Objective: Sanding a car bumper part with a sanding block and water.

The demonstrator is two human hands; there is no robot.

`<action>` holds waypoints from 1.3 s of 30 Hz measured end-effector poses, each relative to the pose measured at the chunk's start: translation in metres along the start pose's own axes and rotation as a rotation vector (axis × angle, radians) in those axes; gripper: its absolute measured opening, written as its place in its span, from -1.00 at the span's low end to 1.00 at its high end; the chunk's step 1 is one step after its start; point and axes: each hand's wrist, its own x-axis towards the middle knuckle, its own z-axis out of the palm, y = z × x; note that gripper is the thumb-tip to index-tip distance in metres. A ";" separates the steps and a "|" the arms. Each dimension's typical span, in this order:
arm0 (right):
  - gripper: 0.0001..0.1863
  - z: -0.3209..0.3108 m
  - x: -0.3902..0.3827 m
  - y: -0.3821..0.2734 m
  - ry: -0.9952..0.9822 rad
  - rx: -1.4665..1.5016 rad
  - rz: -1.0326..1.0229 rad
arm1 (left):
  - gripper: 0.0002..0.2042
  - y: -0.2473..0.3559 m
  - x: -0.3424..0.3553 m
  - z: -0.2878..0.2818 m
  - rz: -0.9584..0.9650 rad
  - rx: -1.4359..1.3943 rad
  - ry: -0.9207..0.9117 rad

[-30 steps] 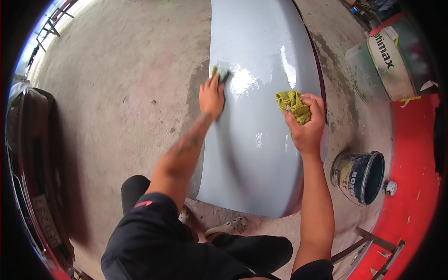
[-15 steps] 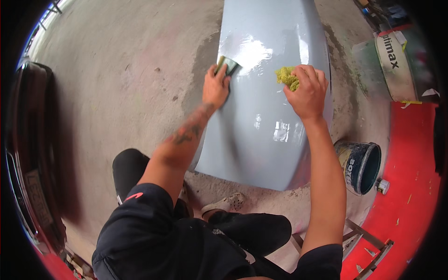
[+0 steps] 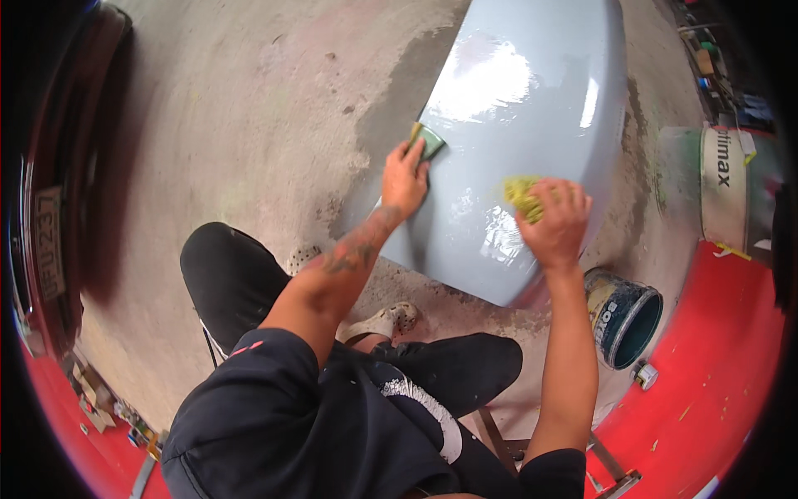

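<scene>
A pale blue-grey curved panel [image 3: 540, 100] with a wet, glossy surface spans the upper middle. At its left edge, my left hand [image 3: 403, 183] grips a flat green pad [image 3: 431, 143] with a yellowish side, held against the surface. Over the panel's lower right part, my right hand [image 3: 555, 220] has its fingers wrapped round a bunched yellow-green cloth [image 3: 521, 193]. That hand and cloth are blurred; whether they touch the panel I cannot tell.
A dark red car bumper [image 3: 71, 150] lies along the left. At right are a dark bucket [image 3: 611, 308], a small can [image 3: 644, 374], a larger drum [image 3: 721, 187] and a red surface [image 3: 706, 349]. My bent knees and a clog [image 3: 386, 320] are below the panel.
The view has shifted, so the panel appears higher and more tilted. Both hands have moved toward the panel's near end, still holding the pad and cloth.
</scene>
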 end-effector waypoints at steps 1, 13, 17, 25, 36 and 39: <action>-0.62 0.001 0.000 0.004 0.064 0.075 0.068 | -0.50 0.007 -0.017 -0.001 0.009 -0.010 -0.006; -0.62 0.012 -0.005 0.005 0.149 0.055 0.119 | -0.46 0.012 -0.116 -0.024 -0.148 -0.035 -0.106; -0.62 0.009 -0.002 0.004 0.144 0.041 0.107 | -0.40 -0.015 -0.136 -0.025 -0.098 -0.012 -0.102; -0.60 0.012 -0.007 0.006 0.166 0.054 0.106 | -0.45 0.030 -0.163 -0.029 -0.108 -0.010 -0.146; -0.61 0.009 -0.004 0.005 0.157 0.045 0.104 | -0.48 -0.010 -0.161 -0.039 -0.100 0.071 -0.059; -0.62 0.015 -0.001 0.002 0.157 0.041 0.090 | -0.49 -0.064 -0.145 -0.048 -0.373 0.112 0.033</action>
